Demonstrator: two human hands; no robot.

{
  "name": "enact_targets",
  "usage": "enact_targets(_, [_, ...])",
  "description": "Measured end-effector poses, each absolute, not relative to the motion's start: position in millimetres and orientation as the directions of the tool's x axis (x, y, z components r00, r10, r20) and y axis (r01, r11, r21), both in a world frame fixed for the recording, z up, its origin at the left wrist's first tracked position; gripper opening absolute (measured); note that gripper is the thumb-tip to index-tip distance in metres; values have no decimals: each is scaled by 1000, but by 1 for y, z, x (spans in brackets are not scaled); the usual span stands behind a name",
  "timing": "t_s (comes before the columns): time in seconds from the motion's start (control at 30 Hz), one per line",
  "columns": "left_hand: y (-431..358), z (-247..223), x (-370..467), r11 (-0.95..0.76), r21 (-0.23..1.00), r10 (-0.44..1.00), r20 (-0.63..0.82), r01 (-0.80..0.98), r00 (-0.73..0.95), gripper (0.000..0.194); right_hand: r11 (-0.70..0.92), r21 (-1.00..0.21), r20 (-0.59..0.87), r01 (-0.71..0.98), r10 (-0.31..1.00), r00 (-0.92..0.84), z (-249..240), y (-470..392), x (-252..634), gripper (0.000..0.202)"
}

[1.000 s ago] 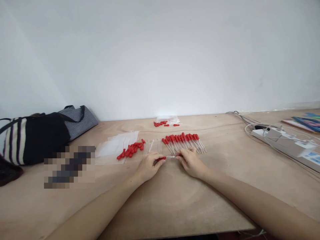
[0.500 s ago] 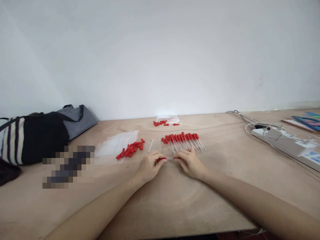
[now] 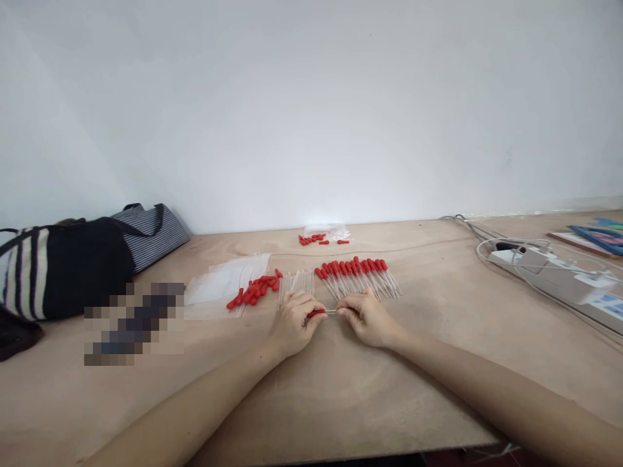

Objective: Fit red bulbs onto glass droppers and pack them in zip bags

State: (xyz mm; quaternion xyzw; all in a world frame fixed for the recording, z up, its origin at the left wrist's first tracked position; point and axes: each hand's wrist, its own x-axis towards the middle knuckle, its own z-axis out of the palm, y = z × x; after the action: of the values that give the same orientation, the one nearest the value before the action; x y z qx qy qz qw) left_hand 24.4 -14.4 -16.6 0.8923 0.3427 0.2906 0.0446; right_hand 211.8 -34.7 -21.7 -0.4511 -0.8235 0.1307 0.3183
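Between the fingers of my left hand (image 3: 298, 319) is a red rubber dropper bulb (image 3: 316, 313), its open end toward the right. A thin glass dropper tube (image 3: 331, 311) runs from the bulb into the pinched fingers of my right hand (image 3: 364, 316). How far the tube sits inside the bulb is hidden. Just behind my hands lies a row of glass droppers with red bulbs fitted (image 3: 357, 269). Left of that row are several bare glass tubes (image 3: 298, 281), partly covered by my left hand. Loose red bulbs (image 3: 253, 292) lie in a pile farther left.
Clear plastic bags (image 3: 214, 288) lie under and beside the loose bulbs. More red bulbs (image 3: 311, 240) and a small bag (image 3: 328, 229) are near the wall. Dark and striped bags (image 3: 87, 266) stand at left. A white power strip (image 3: 559, 279) with cables sits at right.
My right hand has shifted slightly left, and the visible length of glass between my hands is a little shorter. Both hands keep their hold.
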Motion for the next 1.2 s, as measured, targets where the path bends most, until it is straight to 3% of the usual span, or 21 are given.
enact_targets(0.27, [-15,-16,25,-800,198,577,516,567,634,14,343,-774,189,532,927,-323,-24,-30,209,19])
enact_targets(0.63, [-11,-17,26,-812,201,563,514,548,647,12,203,-896,79,394,948,-308,-28,-27,206,21])
enact_targets(0.73, [-8,-15,26,-767,319,625,564,556,540,14,216,-917,117,335,950,-290,-25,-27,205,24])
enact_targets(0.83, [-4,-15,27,-638,529,750,591,559,297,50,240,-930,175,277,955,-241,-23,-28,205,21])
enact_targets(0.9, [-3,-18,29,-540,697,836,511,471,202,63,237,-935,183,263,959,-215,-24,-28,205,19])
enact_targets(1.03, [-5,-23,38,-283,948,943,247,144,222,43,216,-938,156,271,961,-226,-28,-31,202,21])
enact_targets(1.13, [-2,-18,44,-130,991,975,129,-4,183,23,301,-902,204,311,929,-308,-28,-34,200,24])
enact_targets(1.2, [8,-11,46,-94,995,989,90,31,118,16,377,-840,263,390,912,-314,-27,-36,201,25])
